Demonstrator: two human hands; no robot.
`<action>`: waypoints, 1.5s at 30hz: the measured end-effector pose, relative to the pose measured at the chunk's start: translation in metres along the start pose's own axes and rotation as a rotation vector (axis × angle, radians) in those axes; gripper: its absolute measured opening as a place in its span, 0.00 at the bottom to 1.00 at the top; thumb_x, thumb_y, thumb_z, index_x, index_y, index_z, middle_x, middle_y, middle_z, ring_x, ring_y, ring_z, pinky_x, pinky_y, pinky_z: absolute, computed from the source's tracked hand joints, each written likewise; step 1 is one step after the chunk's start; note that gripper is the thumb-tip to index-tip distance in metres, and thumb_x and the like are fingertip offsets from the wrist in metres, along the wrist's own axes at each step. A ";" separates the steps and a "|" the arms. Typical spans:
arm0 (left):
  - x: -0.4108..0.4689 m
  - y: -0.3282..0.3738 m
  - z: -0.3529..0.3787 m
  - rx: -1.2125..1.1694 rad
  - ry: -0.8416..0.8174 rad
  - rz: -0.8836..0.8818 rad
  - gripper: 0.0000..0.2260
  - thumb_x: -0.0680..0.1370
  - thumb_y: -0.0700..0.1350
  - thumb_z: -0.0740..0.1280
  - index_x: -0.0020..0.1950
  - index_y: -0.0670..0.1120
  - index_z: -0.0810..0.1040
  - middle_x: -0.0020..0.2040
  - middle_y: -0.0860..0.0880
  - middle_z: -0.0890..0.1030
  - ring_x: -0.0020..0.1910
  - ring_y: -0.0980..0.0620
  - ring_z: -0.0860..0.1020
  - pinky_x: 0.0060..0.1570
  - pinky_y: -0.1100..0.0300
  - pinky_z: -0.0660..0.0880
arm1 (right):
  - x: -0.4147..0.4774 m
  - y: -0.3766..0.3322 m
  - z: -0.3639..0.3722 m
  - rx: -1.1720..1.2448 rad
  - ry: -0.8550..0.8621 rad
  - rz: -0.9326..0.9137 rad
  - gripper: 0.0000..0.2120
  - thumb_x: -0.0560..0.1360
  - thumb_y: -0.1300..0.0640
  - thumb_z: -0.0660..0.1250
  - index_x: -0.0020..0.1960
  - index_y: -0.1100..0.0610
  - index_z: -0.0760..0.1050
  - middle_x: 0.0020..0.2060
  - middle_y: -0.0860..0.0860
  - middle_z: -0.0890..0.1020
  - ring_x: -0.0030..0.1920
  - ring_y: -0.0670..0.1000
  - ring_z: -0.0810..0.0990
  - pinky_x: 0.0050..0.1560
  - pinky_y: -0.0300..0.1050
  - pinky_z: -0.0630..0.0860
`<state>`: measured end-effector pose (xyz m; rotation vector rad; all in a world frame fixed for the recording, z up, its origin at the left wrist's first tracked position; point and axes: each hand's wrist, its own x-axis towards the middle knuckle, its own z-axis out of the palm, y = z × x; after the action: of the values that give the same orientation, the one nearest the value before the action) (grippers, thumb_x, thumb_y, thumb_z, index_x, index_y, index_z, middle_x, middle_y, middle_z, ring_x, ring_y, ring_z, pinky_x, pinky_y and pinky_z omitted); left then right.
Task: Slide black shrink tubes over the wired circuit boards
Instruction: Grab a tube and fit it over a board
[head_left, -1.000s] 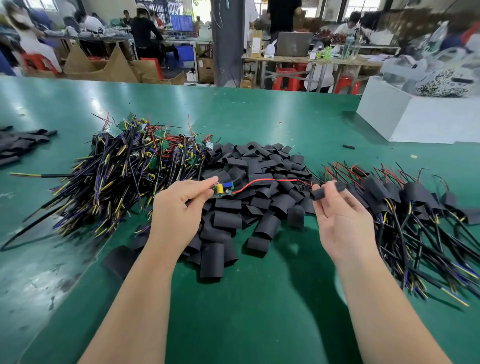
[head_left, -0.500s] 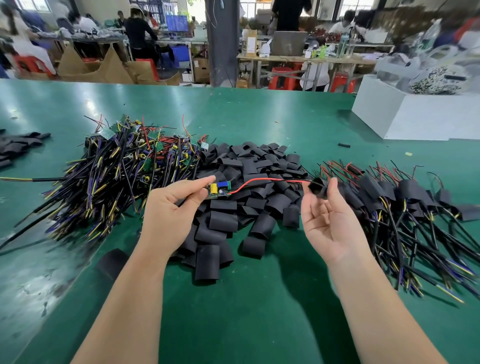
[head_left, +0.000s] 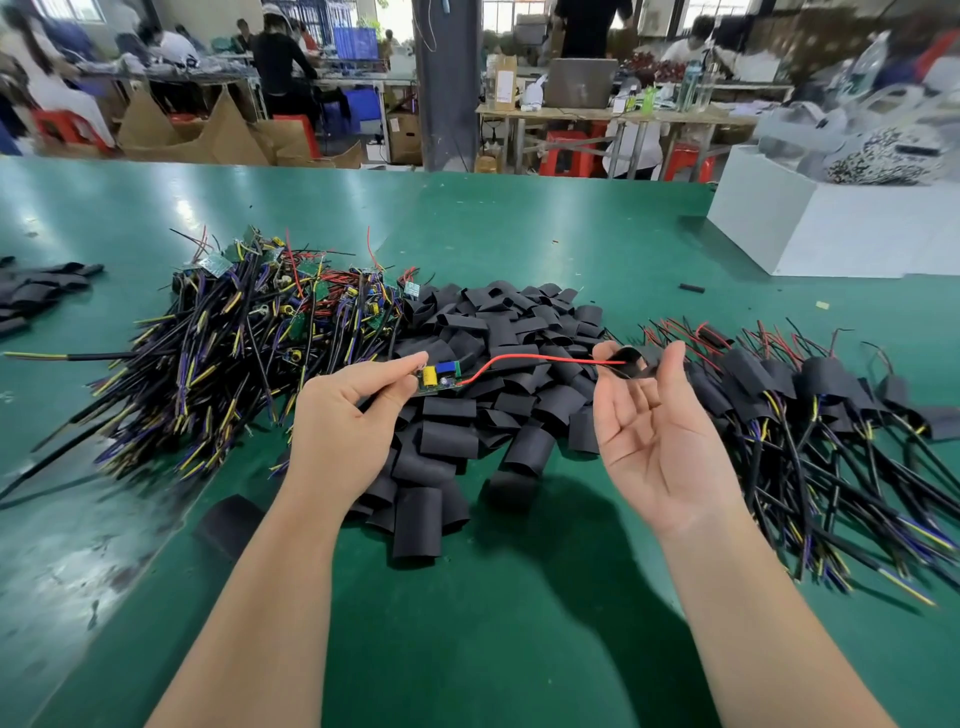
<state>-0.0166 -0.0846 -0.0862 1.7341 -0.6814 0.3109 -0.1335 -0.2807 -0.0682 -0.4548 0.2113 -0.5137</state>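
Green counter (head_left: 519, 623), black tube heap (head_left: 449, 441) mid-way.
Left hand (head_left: 337, 421) pinches a board (head_left: 439, 376); right hand (head_left: 660, 436), palm up, pinches a tube (head_left: 631, 357), red wire (head_left: 545, 358) reaching it.

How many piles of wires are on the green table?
2. One bare pile lies left of the black tube heap; one sleeved pile lies right of it, behind the right hand.

Your left hand (head_left: 343, 415) pinches a small green circuit board (head_left: 439, 378) level at mid-scene, its red wire (head_left: 519, 360) arching right to the black shrink tube (head_left: 631, 358) pinched in your right hand (head_left: 654, 426).
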 end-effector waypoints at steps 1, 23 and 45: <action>0.000 0.000 0.000 0.005 0.004 -0.008 0.14 0.76 0.36 0.68 0.53 0.55 0.81 0.43 0.68 0.81 0.45 0.65 0.80 0.47 0.73 0.72 | -0.001 0.000 0.001 -0.007 0.003 -0.007 0.13 0.66 0.50 0.70 0.43 0.58 0.74 0.41 0.53 0.84 0.43 0.47 0.85 0.39 0.38 0.80; 0.002 -0.001 -0.003 0.022 0.003 -0.113 0.16 0.76 0.37 0.69 0.46 0.61 0.80 0.37 0.69 0.81 0.28 0.52 0.70 0.31 0.59 0.68 | 0.000 -0.007 -0.011 -0.391 -0.170 -0.194 0.14 0.70 0.59 0.67 0.55 0.51 0.76 0.51 0.55 0.81 0.51 0.54 0.82 0.45 0.44 0.79; 0.000 0.006 0.002 -0.086 -0.146 -0.101 0.14 0.75 0.34 0.69 0.48 0.55 0.83 0.43 0.61 0.84 0.45 0.62 0.82 0.45 0.71 0.75 | 0.005 0.002 -0.011 -0.295 -0.102 -0.159 0.14 0.67 0.61 0.68 0.52 0.53 0.74 0.48 0.52 0.85 0.44 0.48 0.84 0.45 0.41 0.80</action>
<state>-0.0205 -0.0874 -0.0819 1.7135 -0.7000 0.0840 -0.1319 -0.2855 -0.0792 -0.7880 0.1538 -0.6164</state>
